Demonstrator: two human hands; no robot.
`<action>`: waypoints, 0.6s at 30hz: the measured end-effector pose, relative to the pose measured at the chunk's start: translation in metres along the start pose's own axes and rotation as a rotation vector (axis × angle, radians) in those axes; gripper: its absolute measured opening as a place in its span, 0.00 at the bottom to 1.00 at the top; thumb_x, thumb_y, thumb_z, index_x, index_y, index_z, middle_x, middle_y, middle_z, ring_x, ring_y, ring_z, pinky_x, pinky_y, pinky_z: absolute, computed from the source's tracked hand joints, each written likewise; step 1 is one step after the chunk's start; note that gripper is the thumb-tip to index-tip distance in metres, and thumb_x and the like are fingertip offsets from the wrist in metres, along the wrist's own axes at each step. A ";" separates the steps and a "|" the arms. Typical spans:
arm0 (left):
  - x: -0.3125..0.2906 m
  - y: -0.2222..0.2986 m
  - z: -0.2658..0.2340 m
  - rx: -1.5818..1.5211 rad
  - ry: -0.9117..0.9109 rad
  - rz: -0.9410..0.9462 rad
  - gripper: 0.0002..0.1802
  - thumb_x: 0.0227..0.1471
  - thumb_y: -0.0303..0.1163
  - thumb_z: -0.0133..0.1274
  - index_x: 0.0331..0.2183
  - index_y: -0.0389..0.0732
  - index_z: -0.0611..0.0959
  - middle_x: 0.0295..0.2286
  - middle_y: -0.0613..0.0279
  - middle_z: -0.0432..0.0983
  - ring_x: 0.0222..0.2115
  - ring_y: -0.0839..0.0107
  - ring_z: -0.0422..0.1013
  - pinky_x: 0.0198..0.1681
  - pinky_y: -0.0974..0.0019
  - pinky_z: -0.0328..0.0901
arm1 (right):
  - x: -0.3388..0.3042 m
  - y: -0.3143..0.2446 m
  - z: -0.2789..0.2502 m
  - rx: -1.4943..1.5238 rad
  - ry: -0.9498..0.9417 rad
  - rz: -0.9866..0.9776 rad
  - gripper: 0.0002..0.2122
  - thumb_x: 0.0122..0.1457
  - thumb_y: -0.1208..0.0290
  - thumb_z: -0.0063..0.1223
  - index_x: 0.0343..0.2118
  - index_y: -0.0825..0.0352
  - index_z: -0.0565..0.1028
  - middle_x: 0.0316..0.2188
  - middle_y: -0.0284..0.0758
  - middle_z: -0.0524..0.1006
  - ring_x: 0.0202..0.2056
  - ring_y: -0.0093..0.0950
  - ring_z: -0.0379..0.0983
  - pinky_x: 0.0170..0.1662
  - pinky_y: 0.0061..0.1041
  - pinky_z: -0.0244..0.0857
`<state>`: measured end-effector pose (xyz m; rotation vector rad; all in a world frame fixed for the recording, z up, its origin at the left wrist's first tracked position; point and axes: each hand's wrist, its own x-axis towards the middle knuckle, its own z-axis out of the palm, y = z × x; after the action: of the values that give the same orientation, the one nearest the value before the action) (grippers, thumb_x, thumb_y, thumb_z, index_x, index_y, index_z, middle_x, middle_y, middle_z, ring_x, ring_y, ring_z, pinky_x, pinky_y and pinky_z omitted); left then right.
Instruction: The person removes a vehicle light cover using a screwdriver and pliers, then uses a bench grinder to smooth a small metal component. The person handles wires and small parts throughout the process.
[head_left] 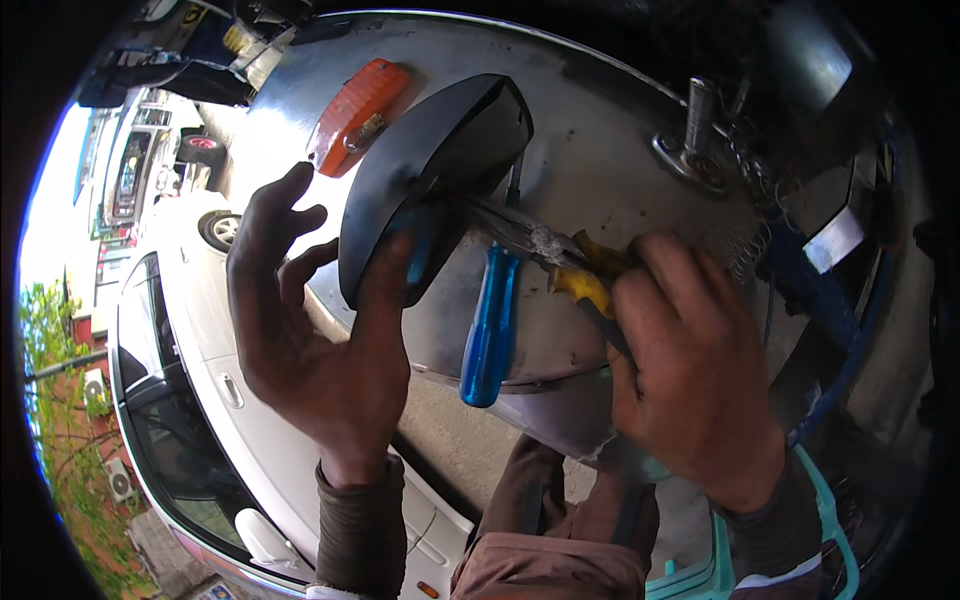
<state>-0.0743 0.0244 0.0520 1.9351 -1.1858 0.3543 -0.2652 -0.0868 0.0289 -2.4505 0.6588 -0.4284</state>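
My left hand (325, 370) holds a black curved plastic shell (415, 165), tilted, its hollow side turned toward the right. The thumb presses at its lower inner edge, while the index finger stands off it. In my right hand (695, 370) is a pair of pliers (535, 240) with yellow and black grips. Their jaws reach into the hollow of the shell, and the tips are lost in its shadow. Below the pliers a screwdriver with a blue handle (488, 330) lies on the grey metal surface (590, 150). Behind the shell lies an orange lamp lens (360, 112).
A metal handle on a base plate (695, 140) is fixed at the right of the surface, with a coiled spring (750, 250) near it. A white car (215, 400) stands to the left. A turquoise frame (832, 520) is at the lower right.
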 end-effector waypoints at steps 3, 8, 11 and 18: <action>-0.020 0.006 0.004 0.137 0.041 0.133 0.21 0.46 0.17 0.62 0.45 0.37 0.83 0.47 0.49 0.70 0.48 0.60 0.72 0.43 0.64 0.72 | 0.000 0.003 0.000 -0.014 -0.013 -0.034 0.17 0.40 0.85 0.60 0.36 0.73 0.70 0.46 0.51 0.68 0.46 0.51 0.70 0.48 0.46 0.66; -0.035 0.013 0.014 0.342 0.037 0.094 0.20 0.50 0.26 0.63 0.47 0.46 0.85 0.49 0.53 0.69 0.49 0.63 0.70 0.47 0.62 0.72 | 0.003 0.010 -0.002 -0.037 -0.032 -0.085 0.18 0.39 0.86 0.60 0.36 0.74 0.70 0.47 0.51 0.68 0.46 0.51 0.70 0.48 0.46 0.66; -0.034 0.016 0.015 0.393 0.036 0.116 0.20 0.52 0.26 0.61 0.49 0.49 0.85 0.50 0.54 0.69 0.47 0.64 0.70 0.46 0.62 0.72 | 0.003 0.012 0.000 -0.048 -0.022 -0.117 0.18 0.39 0.86 0.60 0.36 0.74 0.70 0.47 0.51 0.68 0.46 0.51 0.70 0.48 0.45 0.66; -0.029 0.038 0.004 0.610 -0.208 0.125 0.31 0.52 0.22 0.53 0.59 0.48 0.76 0.58 0.44 0.61 0.56 0.48 0.64 0.59 0.50 0.61 | 0.001 0.013 0.004 -0.080 -0.018 -0.126 0.17 0.41 0.84 0.61 0.36 0.73 0.69 0.47 0.51 0.68 0.45 0.50 0.70 0.48 0.45 0.67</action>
<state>-0.1218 0.0304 0.0512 2.4685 -1.4558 0.6524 -0.2671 -0.0948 0.0182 -2.5783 0.5254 -0.4365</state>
